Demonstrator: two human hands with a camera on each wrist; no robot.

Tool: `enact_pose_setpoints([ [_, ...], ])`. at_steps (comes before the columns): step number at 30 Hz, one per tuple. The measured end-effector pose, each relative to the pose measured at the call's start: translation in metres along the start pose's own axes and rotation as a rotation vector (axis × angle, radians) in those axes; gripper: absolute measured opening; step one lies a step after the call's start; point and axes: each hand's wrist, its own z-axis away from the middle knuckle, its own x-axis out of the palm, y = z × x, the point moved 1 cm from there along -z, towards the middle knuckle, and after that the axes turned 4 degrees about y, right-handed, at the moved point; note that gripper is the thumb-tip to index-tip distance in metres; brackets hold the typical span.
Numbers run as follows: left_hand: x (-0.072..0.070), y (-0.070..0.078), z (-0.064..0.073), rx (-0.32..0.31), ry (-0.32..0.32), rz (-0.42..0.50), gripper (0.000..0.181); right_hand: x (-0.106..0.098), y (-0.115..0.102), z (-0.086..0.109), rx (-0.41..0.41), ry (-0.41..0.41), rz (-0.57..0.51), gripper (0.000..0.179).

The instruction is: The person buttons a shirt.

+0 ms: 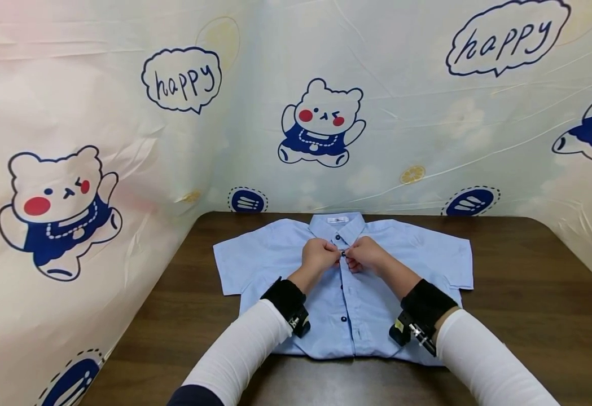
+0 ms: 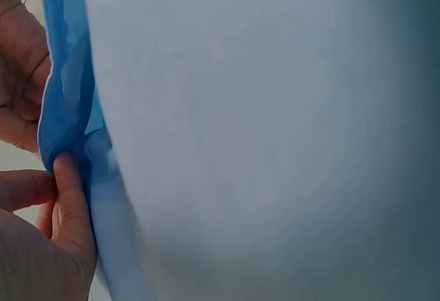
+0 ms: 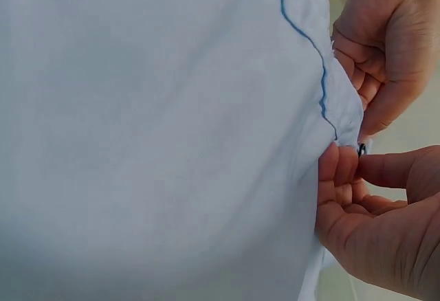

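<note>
A light blue short-sleeved shirt [image 1: 280, 248] lies front up, collar at the far side, with dark buttons down its front. Both hands meet at the front placket just below the collar. My left hand [image 1: 320, 255] pinches the fabric edge on the left, thumb against forefinger in the left wrist view. My right hand [image 1: 368, 254] pinches the placket from the right, its thumb tip beside a dark button [image 3: 362, 149] and its other fingers curled at the cloth. The fabric is lifted between the hands. The buttonhole is hidden by fingers and cloth.
The shirt rests on a dark brown wooden table [image 1: 519, 293]. A printed curtain [image 1: 407, 129] with bears and the word "happy" stands behind and on both sides. Another dark button [image 1: 343, 319] shows lower on the shirt, close to the wrist cameras.
</note>
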Motion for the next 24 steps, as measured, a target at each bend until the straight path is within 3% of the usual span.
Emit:
enact_pose_setpoints([
  [8,0.001,-0.004,0.000,0.025,-0.021,0.022,0.003,-0.002,0.005,0.003,-0.020,-0.017,-0.032,0.020],
  [14,-0.002,-0.007,0.004,-0.015,-0.106,0.122,0.005,-0.007,0.009,0.014,-0.133,0.024,0.108,0.022],
  [18,-0.009,-0.008,0.012,-0.012,-0.169,-0.035,0.005,-0.005,0.011,0.031,-0.235,-0.008,0.251,0.028],
  [22,-0.015,-0.012,0.024,0.106,-0.241,-0.289,0.005,0.002,0.015,0.049,-0.311,-0.054,0.441,0.034],
  [24,-0.016,-0.015,0.030,0.164,-0.274,-0.355,0.008,0.008,0.017,0.056,-0.361,-0.059,0.553,0.037],
])
